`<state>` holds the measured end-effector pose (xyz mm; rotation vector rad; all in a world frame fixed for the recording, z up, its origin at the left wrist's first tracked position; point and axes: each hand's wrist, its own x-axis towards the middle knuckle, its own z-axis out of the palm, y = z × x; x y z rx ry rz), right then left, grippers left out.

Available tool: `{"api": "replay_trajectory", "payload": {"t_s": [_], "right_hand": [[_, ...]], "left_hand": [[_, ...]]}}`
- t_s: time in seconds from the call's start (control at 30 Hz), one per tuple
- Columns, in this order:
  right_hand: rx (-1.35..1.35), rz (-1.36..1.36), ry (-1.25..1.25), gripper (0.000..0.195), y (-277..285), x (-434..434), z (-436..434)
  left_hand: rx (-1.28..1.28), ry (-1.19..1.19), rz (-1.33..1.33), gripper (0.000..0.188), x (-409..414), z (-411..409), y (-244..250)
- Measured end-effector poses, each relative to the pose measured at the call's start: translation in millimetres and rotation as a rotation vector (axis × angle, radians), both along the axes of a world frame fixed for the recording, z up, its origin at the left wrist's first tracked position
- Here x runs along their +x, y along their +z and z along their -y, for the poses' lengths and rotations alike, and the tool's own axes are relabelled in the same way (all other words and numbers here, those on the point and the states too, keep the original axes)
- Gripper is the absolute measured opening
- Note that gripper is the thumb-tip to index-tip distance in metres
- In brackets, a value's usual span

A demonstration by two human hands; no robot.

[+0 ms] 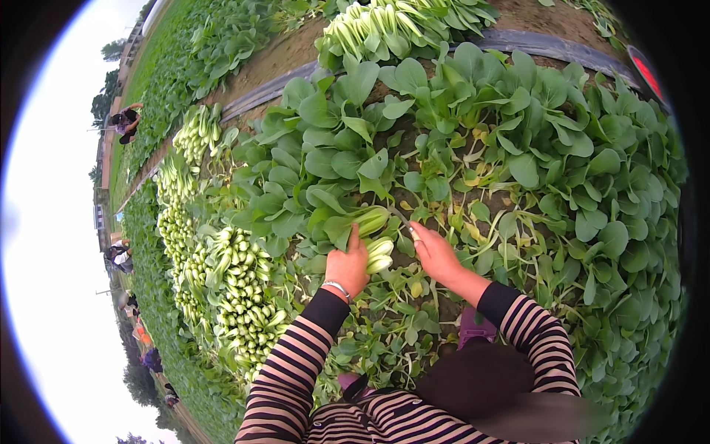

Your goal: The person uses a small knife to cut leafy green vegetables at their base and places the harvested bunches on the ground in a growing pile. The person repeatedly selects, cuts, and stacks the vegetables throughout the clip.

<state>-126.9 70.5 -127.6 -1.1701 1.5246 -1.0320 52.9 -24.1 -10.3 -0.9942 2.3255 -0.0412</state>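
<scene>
My left hand, with a bracelet at the wrist, is closed around pale-stemmed bok choy heads near the middle of the view. Another head lies against its fingers, its leaves to the left. Just to the right, my right hand grips the handle of a small curved knife. The blade points up and left, close to the stem end of the upper head; whether it touches cannot be told. Loose leaves and stems cover the soil under and beyond the hands.
Standing bok choy grows densely at right and above the hands. Cut heads lie piled at left, more at the top. A dark plastic strip crosses the top. Several people, one crouching, are far off at left. Purple shoes stand among leaves.
</scene>
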Motion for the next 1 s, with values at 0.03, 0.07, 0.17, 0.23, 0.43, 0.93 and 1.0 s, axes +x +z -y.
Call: {"api": "replay_trajectory", "payload": {"t_s": [0.03,0.07,0.17,0.23,0.43,0.93,1.0], "right_hand": [[0.013,0.000,0.000,0.046,0,2,-1],[0.026,-0.001,0.000,0.046,0,3,-1],[0.069,0.029,-0.001,0.047,-2,6,-2],[0.084,0.054,-0.004,0.048,-7,8,-1],[0.066,0.011,0.015,0.049,-20,15,5],[0.091,-0.114,0.173,0.048,-1,-7,-6],[0.015,-0.043,0.055,0.047,-4,-4,-17]], "left_hand": [[-0.010,-0.014,-0.020,0.058,3,0,-1],[-0.020,-0.027,-0.040,0.059,6,-1,-2],[0.031,0.017,0.033,0.062,2,0,1],[0.022,0.005,0.018,0.064,3,1,0],[0.027,0.013,0.042,0.069,2,0,3],[0.061,0.001,0.011,0.071,12,1,14],[0.111,-0.042,-0.025,0.072,19,-1,27]]}}
